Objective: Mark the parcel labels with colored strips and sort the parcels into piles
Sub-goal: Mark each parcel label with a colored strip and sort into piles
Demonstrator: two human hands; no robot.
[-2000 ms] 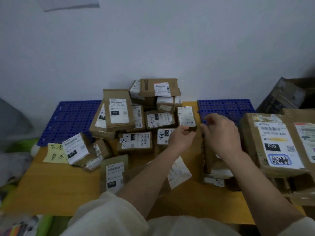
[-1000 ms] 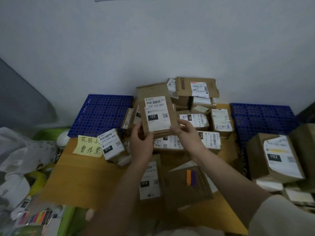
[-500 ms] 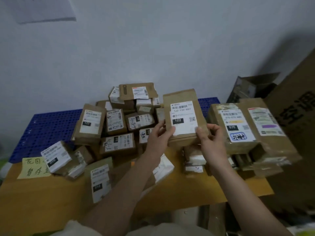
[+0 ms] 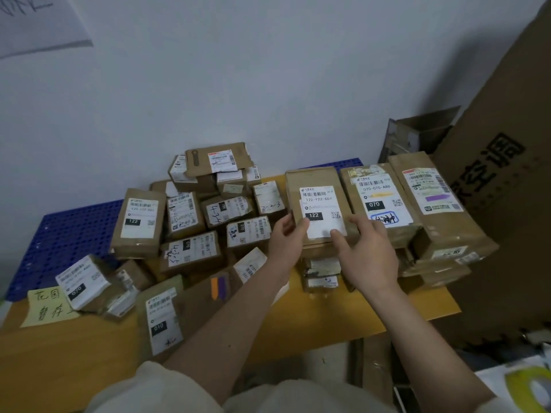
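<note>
Parcel marked 122 (image 4: 320, 208) atop short stack, bench (image 4: 328, 317) centre-right, long axis 12–6. Left hand (image 4: 286, 242) pinching lower-left edge, 9 o'clock side; right hand (image 4: 368, 251) fingers spread over lower-right corner, 4 o'clock. Both equally near. Label unmarked w/ strip. 070 parcel (image 4: 380, 204) just beside at 3.

- 122 parcel (image 4: 320, 204) sits on the right stack, just left of the 070 parcel (image 4: 380, 201)
- loose parcel heap (image 4: 205, 216) lies left of it on the table (image 4: 298, 320)
- handwritten note (image 4: 49, 305) at the table's left edge
</note>
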